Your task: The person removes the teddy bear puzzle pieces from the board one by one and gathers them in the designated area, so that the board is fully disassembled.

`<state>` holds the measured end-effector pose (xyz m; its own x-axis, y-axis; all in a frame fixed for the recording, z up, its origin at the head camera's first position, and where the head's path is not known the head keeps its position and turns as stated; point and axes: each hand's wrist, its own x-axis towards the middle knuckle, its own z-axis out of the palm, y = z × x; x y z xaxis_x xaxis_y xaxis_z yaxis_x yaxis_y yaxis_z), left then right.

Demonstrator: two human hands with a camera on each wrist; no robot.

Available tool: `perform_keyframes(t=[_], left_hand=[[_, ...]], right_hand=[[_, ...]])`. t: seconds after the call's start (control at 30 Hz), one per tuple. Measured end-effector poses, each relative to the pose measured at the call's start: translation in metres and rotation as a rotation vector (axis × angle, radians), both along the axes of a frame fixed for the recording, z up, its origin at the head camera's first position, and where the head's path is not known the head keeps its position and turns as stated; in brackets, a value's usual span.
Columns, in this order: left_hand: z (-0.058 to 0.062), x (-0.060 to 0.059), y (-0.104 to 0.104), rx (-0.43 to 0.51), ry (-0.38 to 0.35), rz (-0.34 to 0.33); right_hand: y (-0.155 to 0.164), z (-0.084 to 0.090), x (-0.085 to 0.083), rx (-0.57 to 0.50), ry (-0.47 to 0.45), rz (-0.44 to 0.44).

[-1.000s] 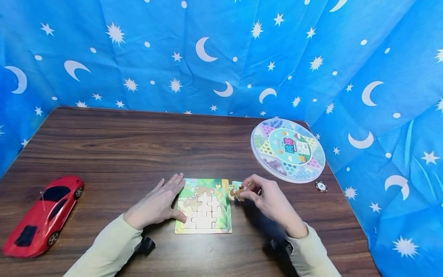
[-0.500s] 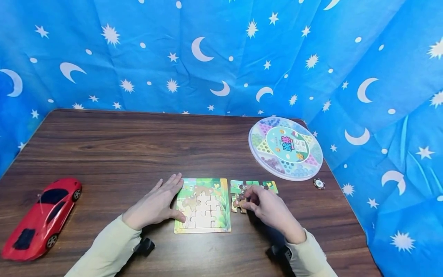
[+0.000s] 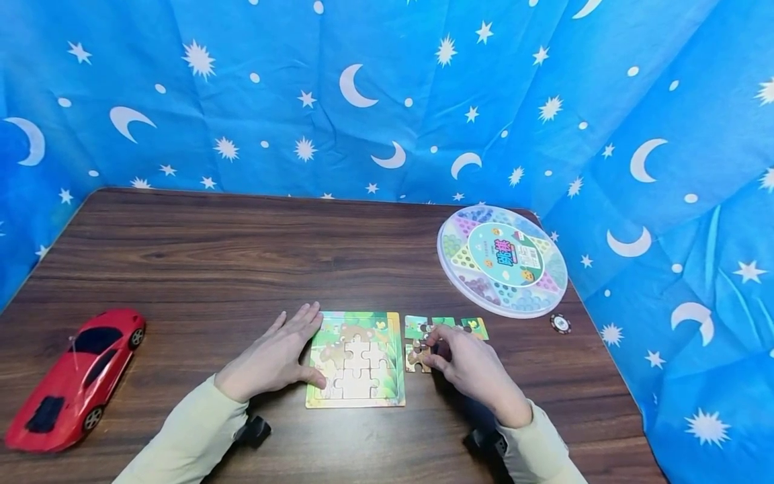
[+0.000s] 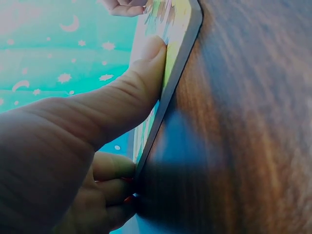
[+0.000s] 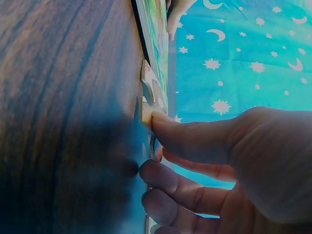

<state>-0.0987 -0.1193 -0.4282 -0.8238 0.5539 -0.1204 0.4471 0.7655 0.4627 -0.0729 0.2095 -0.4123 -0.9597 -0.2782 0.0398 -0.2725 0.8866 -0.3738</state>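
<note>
A square jigsaw puzzle board (image 3: 355, 404) lies flat on the table, green with several bare piece outlines in its middle. My left hand (image 3: 272, 359) rests at its left side, thumb over the board's face and the other fingers stretched along the edge. Just right of the board, my right hand (image 3: 474, 363) pinches a brown jigsaw piece (image 3: 414, 357) between thumb and fingers; the right wrist view shows the piece (image 5: 147, 113) low over the table, thumb tip on it. Above it, a row of jigsaw pieces (image 3: 415, 327) lies partly hidden behind the right fingers.
A red toy car (image 3: 78, 376) stands at the left of the table (image 3: 242, 262). At the back right lies a round Chinese checkers set (image 3: 506, 259), with a poker chip (image 3: 560, 323) beside it. A blue star-and-moon cloth (image 3: 387, 101) hangs behind the table.
My right hand has brought the brown jigsaw piece down and slightly toward me, below the row of pieces, which now shows more. The left hand stays on the board.
</note>
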Motion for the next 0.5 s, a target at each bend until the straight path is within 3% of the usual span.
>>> perform_keyframes(t=[0.5], left_hand=[[0.0007, 0.0007, 0.0001, 0.008, 0.010, -0.001]], right_hand=[[-0.0033, -0.0009, 0.0008, 0.053, 0.049, 0.015]])
